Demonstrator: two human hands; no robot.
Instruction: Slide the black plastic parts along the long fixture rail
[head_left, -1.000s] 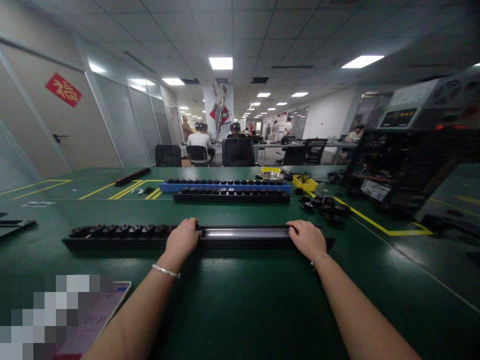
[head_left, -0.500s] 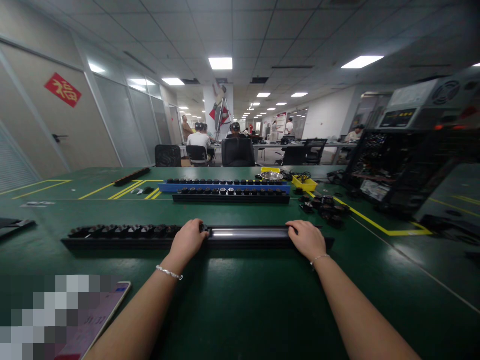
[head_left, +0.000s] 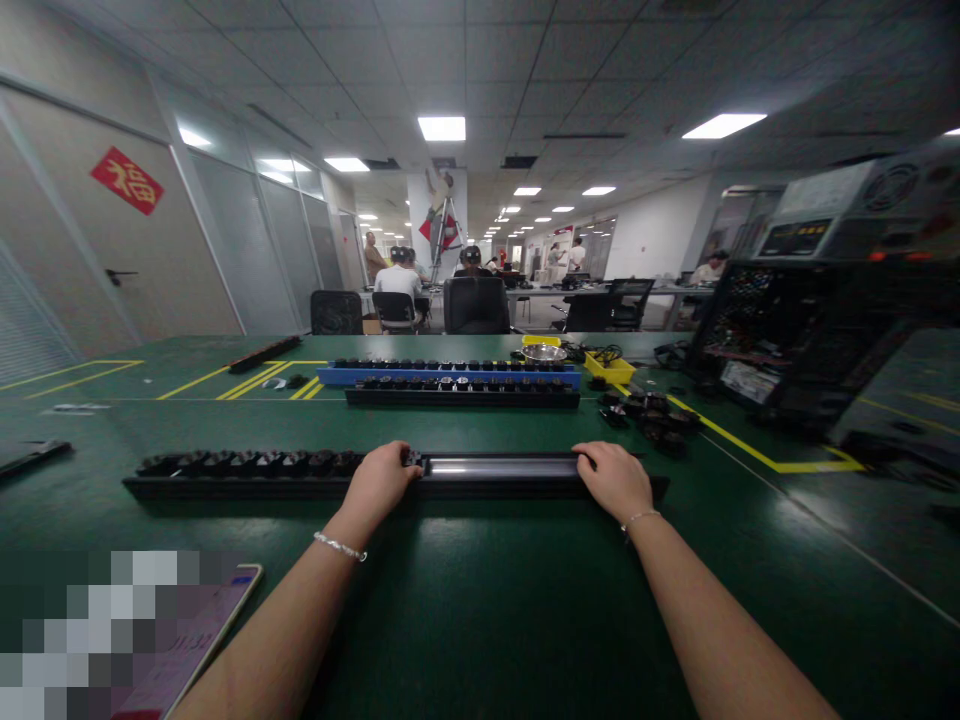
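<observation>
In front of me a long black rail [head_left: 480,490] lies crosswise on the green table. Its left portion carries a row of small black parts [head_left: 247,462]; the right portion shows a bare shiny strip [head_left: 510,467]. My left hand [head_left: 381,482] is closed near the rail's middle, with thumb and fingers around a small black part [head_left: 412,459] at the end of that row. Most of this part is hidden by the fingers. Toward the rail's right end, my right hand [head_left: 615,480] is closed over the rail, its fingertips curled onto the strip's end.
Behind are a blue rail [head_left: 450,377] and another black rail [head_left: 461,398], both filled with parts. Loose black parts [head_left: 656,418], a yellow bin [head_left: 609,366] and a metal bowl [head_left: 544,353] stand to the right. A phone [head_left: 202,635] lies front left. People work farther back.
My left hand has shifted slightly to the right along the rail, with the small black part at its fingers. My right hand and the rail look unmoved.
</observation>
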